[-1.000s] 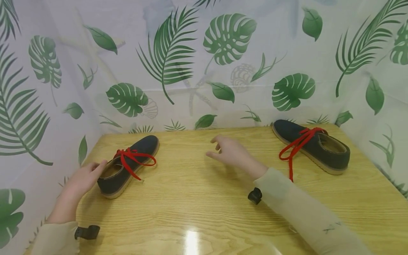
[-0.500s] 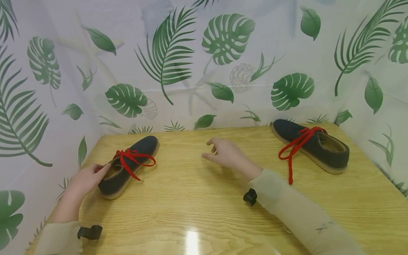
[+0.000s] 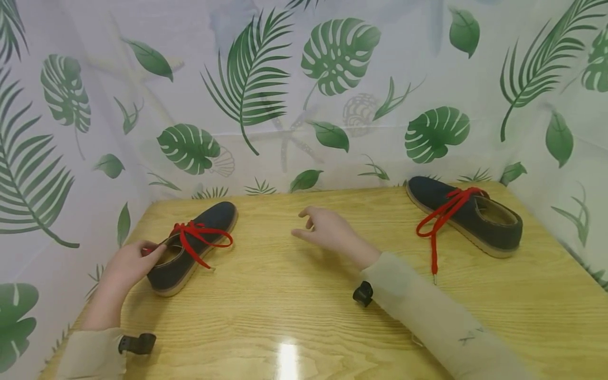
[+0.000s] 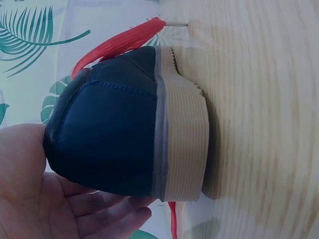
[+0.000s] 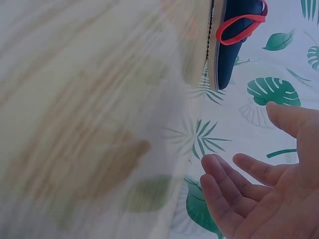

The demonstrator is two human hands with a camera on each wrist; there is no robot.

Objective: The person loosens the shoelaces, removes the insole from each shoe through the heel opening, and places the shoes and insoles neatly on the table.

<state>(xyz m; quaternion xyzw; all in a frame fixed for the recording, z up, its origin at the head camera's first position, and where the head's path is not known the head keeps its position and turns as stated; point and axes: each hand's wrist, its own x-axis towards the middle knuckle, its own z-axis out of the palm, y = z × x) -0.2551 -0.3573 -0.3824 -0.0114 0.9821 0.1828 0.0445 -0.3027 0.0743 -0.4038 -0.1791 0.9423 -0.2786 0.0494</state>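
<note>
The left navy shoe point(image 3: 216, 216) with red laces point(image 3: 192, 235) stands on the wooden table, toe pointing away to the right. My left hand point(image 3: 130, 264) grips its collar at the heel end, thumb over the opening and fingers down the outer side. In the left wrist view the shoe's heel point(image 4: 109, 134) and ribbed pale sole fill the middle, fingers point(image 4: 114, 219) beside them. My right hand point(image 3: 328, 229) hovers over the middle of the table, fingers loosely bent and holding nothing. In the right wrist view the left shoe point(image 5: 232, 55) shows beyond the right hand point(image 5: 259, 189).
A matching navy shoe point(image 3: 499, 227) with red laces stands at the right back, toe angled left, one lace end trailing on the table point(image 3: 266, 316). A leaf-printed cloth point(image 3: 266, 68) walls off the back and both sides.
My right hand has moved left across the table. My left hand has shifted slightly right, its thumb now over the shoe's opening. Both shoes stay in place.
</note>
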